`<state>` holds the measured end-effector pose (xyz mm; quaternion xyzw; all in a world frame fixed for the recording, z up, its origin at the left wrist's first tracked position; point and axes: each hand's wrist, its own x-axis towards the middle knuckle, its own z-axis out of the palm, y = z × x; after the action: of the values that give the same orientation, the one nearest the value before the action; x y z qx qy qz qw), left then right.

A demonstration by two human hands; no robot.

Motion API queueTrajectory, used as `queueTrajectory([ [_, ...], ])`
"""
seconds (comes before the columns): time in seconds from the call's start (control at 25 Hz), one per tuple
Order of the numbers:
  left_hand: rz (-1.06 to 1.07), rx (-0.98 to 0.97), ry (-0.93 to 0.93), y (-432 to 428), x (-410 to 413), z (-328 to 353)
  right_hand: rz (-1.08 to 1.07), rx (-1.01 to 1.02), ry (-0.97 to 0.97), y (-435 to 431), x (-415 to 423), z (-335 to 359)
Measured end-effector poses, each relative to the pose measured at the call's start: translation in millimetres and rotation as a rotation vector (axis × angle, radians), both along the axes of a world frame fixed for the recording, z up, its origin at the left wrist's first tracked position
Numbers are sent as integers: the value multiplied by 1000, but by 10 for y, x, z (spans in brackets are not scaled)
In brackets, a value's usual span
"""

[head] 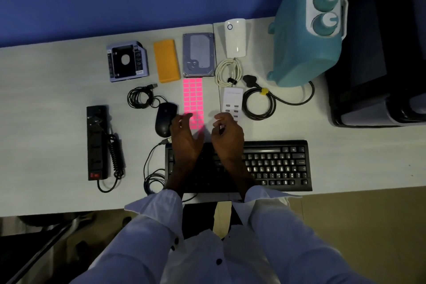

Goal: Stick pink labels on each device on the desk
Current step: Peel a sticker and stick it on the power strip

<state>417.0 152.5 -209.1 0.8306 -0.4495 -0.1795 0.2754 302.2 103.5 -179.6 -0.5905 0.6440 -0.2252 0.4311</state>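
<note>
A sheet of pink labels (193, 97) lies in the middle of the white desk (46, 90). My left hand (184, 136) rests with its fingers on the sheet's near end, beside a black mouse (164, 120). My right hand (227, 136) hovers just right of the sheet, fingers curled, over the near end of a white USB charging hub (231, 101). Whether it pinches a label is hidden. Both forearms cross a black keyboard (276, 166). Along the back stand a drive caddy (127, 61), an orange power bank (166, 63), a hard drive (198, 55) and a white plug-in adapter (235, 38).
A black power strip (96, 143) with a coiled cord lies at the left. A coiled black USB cable (139, 97), a white cable (228, 71) and a black power cord (259, 104) lie between devices. A teal appliance (306, 37) and a dark printer (378, 76) stand at the right.
</note>
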Motion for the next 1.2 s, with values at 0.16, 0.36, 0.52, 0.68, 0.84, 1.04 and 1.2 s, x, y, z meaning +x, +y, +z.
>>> queueTrajectory([
  [0.16,-5,168,5,120,-40,-8,70,42,20,225,167,-93],
  [0.36,95,109,117,65,-37,35,63,84,36,321,263,-160],
  [0.52,202,15,456,101,59,68,14,54,1,324,268,-178],
  [0.68,297,150,713,69,147,27,-25,34,-45,335,258,-230],
  [0.84,219,199,816,85,198,27,-88,80,-84,339,256,-257],
  [1.04,245,196,929,80,213,67,-122,149,-124,310,238,-235],
  [1.2,213,185,928,55,200,88,-125,135,-153,262,215,-194],
])
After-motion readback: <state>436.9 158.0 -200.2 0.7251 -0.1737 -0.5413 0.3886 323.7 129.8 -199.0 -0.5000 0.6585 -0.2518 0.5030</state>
